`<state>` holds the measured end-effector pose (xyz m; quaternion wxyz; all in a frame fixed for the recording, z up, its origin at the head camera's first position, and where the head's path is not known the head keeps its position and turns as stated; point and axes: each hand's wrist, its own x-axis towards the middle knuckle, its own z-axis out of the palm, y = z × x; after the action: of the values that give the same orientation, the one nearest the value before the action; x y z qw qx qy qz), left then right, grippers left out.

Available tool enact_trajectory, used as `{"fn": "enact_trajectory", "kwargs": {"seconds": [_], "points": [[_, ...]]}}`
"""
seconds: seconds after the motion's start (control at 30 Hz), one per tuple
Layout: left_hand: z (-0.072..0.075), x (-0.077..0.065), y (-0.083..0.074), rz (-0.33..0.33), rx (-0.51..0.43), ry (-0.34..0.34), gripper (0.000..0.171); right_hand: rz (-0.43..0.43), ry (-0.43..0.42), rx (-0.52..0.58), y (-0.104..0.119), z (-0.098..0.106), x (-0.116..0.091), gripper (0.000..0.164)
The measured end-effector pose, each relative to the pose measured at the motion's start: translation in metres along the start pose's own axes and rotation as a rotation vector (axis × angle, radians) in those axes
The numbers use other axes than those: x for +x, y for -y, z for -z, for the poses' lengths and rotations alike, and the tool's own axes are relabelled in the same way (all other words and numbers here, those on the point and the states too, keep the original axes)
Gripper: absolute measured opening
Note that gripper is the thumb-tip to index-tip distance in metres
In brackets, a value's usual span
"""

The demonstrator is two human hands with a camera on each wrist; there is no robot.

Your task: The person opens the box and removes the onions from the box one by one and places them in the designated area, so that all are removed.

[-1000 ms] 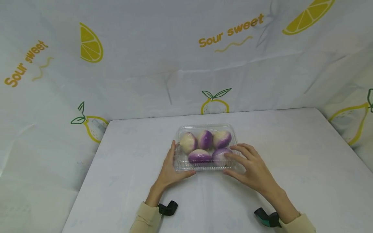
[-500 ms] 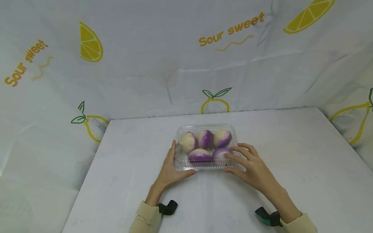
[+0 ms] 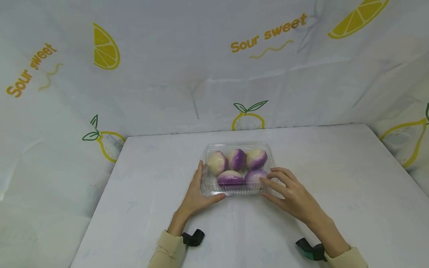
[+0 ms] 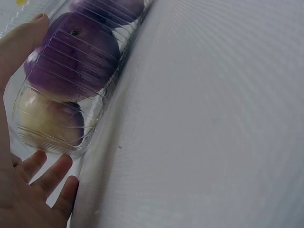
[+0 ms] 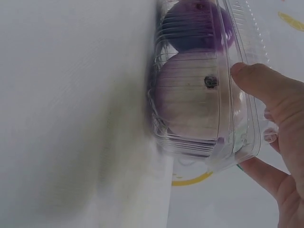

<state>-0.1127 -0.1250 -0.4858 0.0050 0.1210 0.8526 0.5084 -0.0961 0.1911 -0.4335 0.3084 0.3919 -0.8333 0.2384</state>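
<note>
A clear plastic box (image 3: pixel 210 187) is sitting on a white table (image 3: pixel 151 178), near its middle L-to-R and a bit toward the back edge, w/ five purple-and-white turnips (image 3: pixel 236 159) showing thru: three are lying in the back row, two in front. Re: progress, the filling is looking done, since all five are lying inside and the clear cover (image 3: pixel 246 145) is seemingly lying over them; whether the rim is fully latching is hard to tell, so pressing or checking the edge is poss. what's remaining. The long axis is running side to side across the person's front, approx. parallel to the table's back edge; the ribbed long side is facing the person. The left hand (image 3: pixel 197 196) is spanning the front-left corner, thumb along the front, fingers fairly straight and spread along the short side, supporting rather than clutching. The right hand (image 3: pixel 295 197) is holding the front-right corner, thumb at the front rim, fingers bending over the top and right side w/ only a narrow gap. Farther out, a black device (image 3: pixel 193 237) is sitting at the left wrist, another black device (image 3: pixel 310 250) at the right, both by beige sleeves (image 3: pixel 169 247). Behind everything, a white cloth (image 3: pixel 161 82) is hanging w/ lemon prints and "Sour sweet" lettering.
</note>
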Motion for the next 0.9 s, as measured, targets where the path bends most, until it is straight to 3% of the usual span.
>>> {"fn": "enact_trajectory", "kwargs": {"seconds": [0.3,0.9], "points": [[0.0,0.0,0.0,0.013,0.01,0.002,0.135,0.015,0.002,-0.044,0.001,0.003,-0.002,0.044],[-0.002,-0.001,-0.002,-0.016,0.007,0.006,0.135,-0.01,-0.01,-0.1,0.009,-0.009,0.004,0.047]]}}
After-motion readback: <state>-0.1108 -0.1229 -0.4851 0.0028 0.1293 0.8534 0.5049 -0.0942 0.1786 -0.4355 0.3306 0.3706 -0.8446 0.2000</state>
